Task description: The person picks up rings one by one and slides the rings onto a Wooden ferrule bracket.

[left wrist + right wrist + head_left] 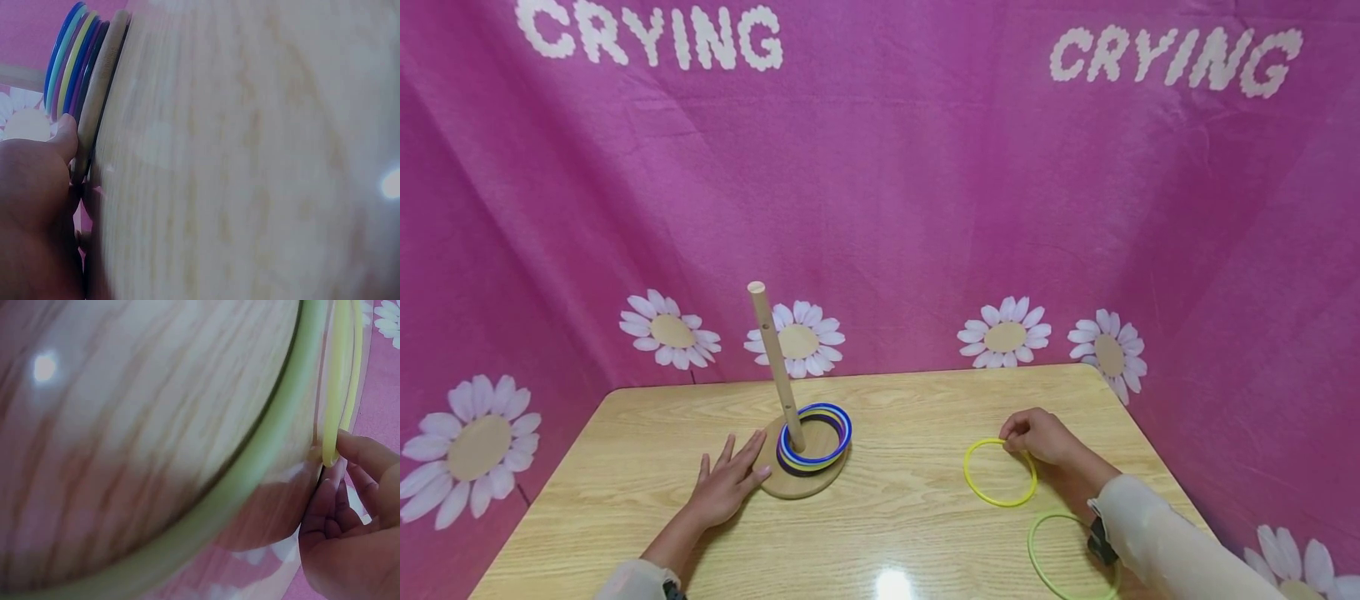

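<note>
A round wooden base [797, 487] carries an upright wooden peg [778, 358]. Several thin rings [848, 429] in blue, light blue, yellow, purple and black lie stacked around the peg on the base. My left hand [726, 490] rests at the base's left edge with fingers spread and straight, and the thumb touches the base in the left wrist view. Between thumb and fingers, my right hand [1041, 435] pinches the far edge of a yellow ring [967, 479]. A light green ring [1032, 546] lies on the table nearer me, partly hidden by the right forearm.
The light wooden table [910, 450] has rounded far corners. Behind and beside it hangs a pink cloth [880, 208] with white daisies and lettering. A bright light reflection shows at the table's near edge.
</note>
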The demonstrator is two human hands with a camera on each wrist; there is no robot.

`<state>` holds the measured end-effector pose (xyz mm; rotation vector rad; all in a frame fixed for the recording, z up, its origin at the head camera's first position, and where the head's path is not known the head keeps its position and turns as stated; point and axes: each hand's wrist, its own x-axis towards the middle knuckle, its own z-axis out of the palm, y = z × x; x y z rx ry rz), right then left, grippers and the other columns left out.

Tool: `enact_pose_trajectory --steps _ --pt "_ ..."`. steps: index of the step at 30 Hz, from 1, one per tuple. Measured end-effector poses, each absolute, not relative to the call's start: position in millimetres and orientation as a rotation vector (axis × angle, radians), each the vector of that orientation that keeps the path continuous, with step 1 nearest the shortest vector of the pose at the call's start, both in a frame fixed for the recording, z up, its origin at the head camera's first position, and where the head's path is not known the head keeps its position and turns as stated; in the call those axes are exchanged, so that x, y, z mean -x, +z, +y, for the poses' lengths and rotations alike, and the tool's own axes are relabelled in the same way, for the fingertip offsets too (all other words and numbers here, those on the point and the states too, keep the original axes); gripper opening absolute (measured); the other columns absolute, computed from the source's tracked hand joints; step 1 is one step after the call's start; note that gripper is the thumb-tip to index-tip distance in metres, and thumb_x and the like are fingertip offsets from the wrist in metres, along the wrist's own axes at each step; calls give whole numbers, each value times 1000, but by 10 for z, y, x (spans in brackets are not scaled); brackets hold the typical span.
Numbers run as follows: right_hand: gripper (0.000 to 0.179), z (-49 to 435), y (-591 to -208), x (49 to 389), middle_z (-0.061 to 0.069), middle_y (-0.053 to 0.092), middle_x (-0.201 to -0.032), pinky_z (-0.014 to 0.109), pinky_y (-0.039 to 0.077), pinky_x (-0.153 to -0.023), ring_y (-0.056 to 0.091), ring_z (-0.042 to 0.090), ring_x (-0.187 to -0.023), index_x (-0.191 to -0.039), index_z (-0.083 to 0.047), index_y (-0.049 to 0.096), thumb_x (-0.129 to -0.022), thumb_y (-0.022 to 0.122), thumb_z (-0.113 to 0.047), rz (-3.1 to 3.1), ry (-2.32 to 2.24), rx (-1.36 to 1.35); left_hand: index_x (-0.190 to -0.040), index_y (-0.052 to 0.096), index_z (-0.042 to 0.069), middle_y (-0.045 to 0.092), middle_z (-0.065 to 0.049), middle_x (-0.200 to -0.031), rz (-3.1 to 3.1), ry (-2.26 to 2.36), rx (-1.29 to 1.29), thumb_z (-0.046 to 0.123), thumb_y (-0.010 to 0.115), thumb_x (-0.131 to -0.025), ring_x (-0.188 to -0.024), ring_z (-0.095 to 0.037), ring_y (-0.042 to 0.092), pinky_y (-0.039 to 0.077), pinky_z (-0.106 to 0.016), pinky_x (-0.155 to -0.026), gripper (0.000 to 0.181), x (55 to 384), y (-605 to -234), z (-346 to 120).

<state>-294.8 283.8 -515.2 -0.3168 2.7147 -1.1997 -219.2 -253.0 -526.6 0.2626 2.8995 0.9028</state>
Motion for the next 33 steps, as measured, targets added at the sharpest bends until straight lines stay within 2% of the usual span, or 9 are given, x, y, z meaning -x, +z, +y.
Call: enact_pose_trajectory --steps 7,15,26,33 --pt "6 2821 -5156 2957 3 65 -81 26 47 -66 54 17 -79 -91 0 74 -86 76 4 2716 -1190 256 -166 22 15 21 -11 -171 2892 904 -260 44 46 -110 -157 -46 -4 -17 -73 -114 67 2195 -5268 -2527" --pt "4 2818 -5109 2969 3 66 -81 27 46 -68 54 19 -79 -90 -3 75 -88 76 0 2715 -1193 225 -166 22 16 20 -11 -171 2899 894 -264 45 45 -110 -157 -46 -4 -17 -74 -114 67 2200 -5288 -2536" --pt "5 2779 -5014 3054 5 69 -81 27 48 -64 56 16 -75 -92 1 75 -88 73 0 2711 -1244 301 -165 23 14 22 -12 -170 2910 906 -274 41 47 -110 -157 -47 -2 -16 -75 -114 66 2194 -5273 -2531" --pt "10 2618 -4806 3140 10 72 -89 28 50 -70 59 15 -81 -97 4 76 -89 69 0 2735 -1257 367 -166 22 15 21 -12 -171 2905 894 -270 41 46 -110 -157 -47 -2 -16 -74 -114 66 2193 -5266 -2528"
